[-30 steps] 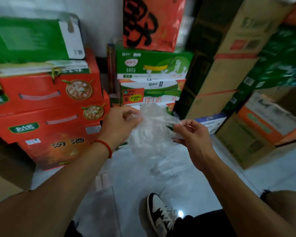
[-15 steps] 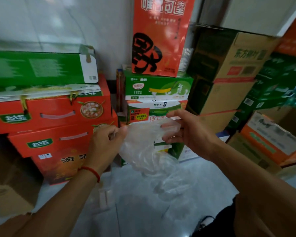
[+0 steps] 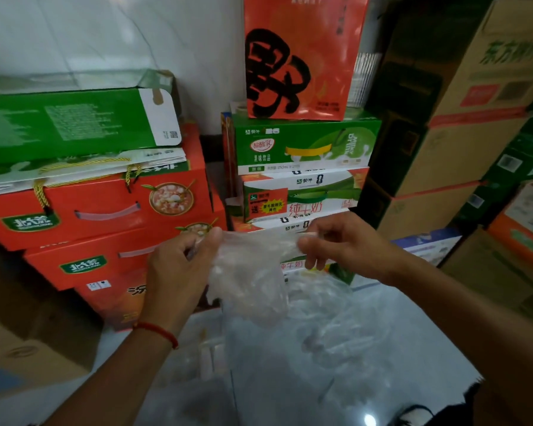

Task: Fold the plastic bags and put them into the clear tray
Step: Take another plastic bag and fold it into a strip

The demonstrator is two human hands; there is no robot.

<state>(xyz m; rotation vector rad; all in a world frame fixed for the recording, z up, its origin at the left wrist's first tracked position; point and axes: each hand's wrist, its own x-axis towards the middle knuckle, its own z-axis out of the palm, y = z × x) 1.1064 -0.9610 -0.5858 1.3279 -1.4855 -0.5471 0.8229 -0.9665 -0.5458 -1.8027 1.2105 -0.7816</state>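
We have pulled our hands apart: the left hand (image 3: 179, 269) and right hand (image 3: 345, 244) now stretch the top edge of the clear plastic bag (image 3: 250, 281) taut between them, where a second ago it hung bunched. The shoe has left view, and our gaze seems higher.

Head-worn view, forward and downward

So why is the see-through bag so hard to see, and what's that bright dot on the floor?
Head view: the clear plastic bag, stretched between the left hand and right hand, is transparent and softly blurred, so it fades into the pale floor. The bright dot is glare from a light on the glossy floor. The boxes at the edges bend from the wide lens.
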